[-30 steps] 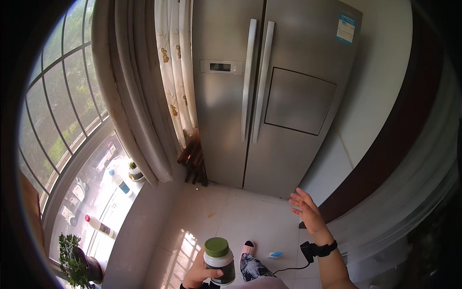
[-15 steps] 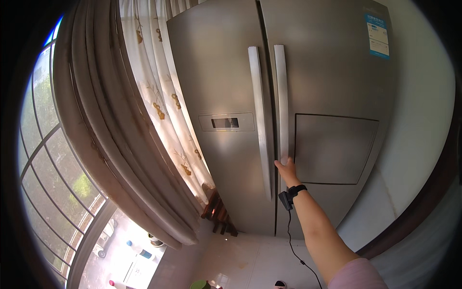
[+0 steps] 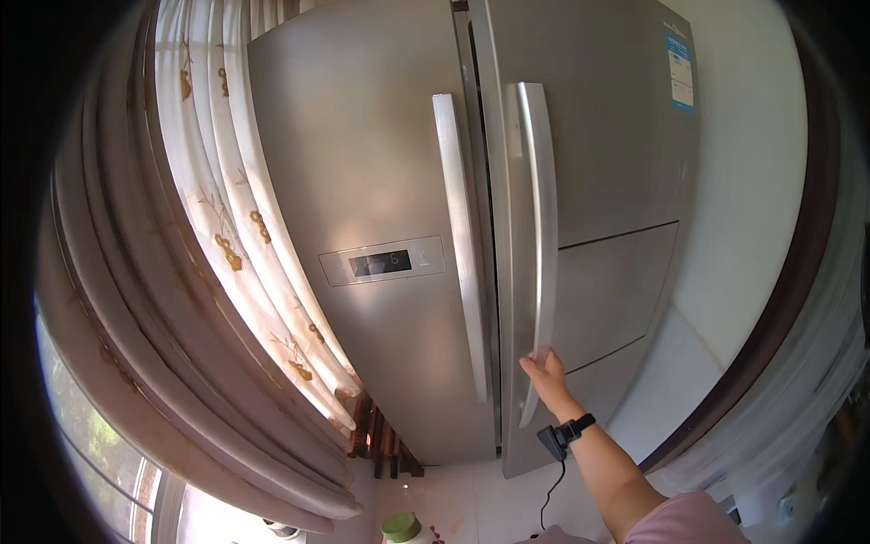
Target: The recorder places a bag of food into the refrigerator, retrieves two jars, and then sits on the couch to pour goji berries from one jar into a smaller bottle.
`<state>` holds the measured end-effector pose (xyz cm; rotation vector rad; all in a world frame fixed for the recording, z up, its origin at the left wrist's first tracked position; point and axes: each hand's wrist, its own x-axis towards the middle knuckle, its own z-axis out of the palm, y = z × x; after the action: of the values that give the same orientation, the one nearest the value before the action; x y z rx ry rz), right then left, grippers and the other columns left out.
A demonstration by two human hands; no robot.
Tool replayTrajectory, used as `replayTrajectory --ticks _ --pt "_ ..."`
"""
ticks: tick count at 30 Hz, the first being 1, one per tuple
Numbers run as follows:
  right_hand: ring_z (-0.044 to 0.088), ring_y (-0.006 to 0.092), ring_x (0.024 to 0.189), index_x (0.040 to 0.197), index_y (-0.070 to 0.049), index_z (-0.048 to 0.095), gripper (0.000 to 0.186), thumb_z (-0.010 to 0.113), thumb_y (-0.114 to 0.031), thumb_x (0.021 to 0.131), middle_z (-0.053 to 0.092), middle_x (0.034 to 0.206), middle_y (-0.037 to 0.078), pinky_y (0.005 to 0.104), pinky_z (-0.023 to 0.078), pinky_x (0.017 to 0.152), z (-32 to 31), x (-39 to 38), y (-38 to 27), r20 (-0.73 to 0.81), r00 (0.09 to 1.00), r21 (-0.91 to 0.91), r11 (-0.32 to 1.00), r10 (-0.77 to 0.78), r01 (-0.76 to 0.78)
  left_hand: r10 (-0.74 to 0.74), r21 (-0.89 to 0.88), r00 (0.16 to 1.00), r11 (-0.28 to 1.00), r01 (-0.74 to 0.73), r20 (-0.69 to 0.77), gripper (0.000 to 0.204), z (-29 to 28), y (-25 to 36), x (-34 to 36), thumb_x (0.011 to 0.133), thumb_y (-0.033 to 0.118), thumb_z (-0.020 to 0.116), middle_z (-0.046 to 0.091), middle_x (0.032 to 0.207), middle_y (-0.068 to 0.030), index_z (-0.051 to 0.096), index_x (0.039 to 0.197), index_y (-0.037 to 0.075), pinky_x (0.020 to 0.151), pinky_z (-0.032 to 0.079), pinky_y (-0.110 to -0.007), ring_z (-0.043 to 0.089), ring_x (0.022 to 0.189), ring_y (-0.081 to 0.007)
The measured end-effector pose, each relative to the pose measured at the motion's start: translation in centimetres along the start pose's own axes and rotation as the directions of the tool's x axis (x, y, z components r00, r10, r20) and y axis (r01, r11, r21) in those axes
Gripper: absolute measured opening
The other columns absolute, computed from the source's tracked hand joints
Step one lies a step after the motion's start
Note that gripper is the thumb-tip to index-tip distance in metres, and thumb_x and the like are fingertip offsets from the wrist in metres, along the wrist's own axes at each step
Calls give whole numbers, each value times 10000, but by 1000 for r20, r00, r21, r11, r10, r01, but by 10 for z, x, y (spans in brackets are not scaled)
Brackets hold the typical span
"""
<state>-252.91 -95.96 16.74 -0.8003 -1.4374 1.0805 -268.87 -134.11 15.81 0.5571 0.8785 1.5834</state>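
Observation:
My right hand [image 3: 544, 367] grips the lower part of the steel refrigerator's right door handle [image 3: 540, 227]. That door [image 3: 607, 154] stands slightly ajar, with a dark gap along the middle. The left door [image 3: 362, 163] is shut and has a handle [image 3: 453, 199] and a small display panel [image 3: 381, 261]. At the lower edge is a green-lidded white jar [image 3: 400, 528]; my left hand holding it is almost wholly cut off. A black band with a device [image 3: 564, 433] and dangling cable is on my right wrist.
Beige drapes [image 3: 118, 299] and a patterned white curtain [image 3: 236, 218] hang left of the refrigerator, by a window [image 3: 100, 444]. Dark wooden pieces [image 3: 385, 440] stand near its lower left. A dark trim [image 3: 761, 344] and sheer fabric [image 3: 797, 399] are at right, above tiled floor [image 3: 462, 503].
My right hand has moved up from the air onto the handle, and the right door has swung slightly open. The view has tilted up, leaving the jar at the bottom edge.

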Motion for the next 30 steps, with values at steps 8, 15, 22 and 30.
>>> replayTrajectory --ticks 8,15,22,30 --pt "466 113 985 1133 -59 426 311 578 -171 886 480 1059 39 260 395 841 -87 -124 -34 -157 983 71 994 94 -83 -179 -14 966 983 185 188 555 -57 19 37 729 134 700 597 989 -88 461 1208 -12 741 485 -326 583 872 -191" --pt "79 220 1405 1450 -30 103 786 287 -590 930 116 1517 116 363 87 1133 -139 -202 -1 -483 806 160 940 341 -301 -216 84 960 975 204 176 519 -39 39 60 729 100 688 590 988 -89 462 1183 -7 716 477 -307 577 855 -188" --pt "-32 203 1414 1456 -34 3 861 293 -630 906 -4 1537 105 356 10 1138 -192 -206 6 -755 642 60 989 133 -134 -227 72 931 974 215 285 526 -35 42 76 717 86 696 589 989 -95 464 1179 -8 709 482 -303 579 851 -194" --pt "53 197 1413 1479 -146 56 807 352 -622 898 79 1540 42 413 31 1124 -222 -221 31 -825 545 117 989 150 -94 -173 49 961 985 166 214 533 -41 44 78 718 91 716 575 938 -103 458 1176 2 598 474 -297 565 729 -180"
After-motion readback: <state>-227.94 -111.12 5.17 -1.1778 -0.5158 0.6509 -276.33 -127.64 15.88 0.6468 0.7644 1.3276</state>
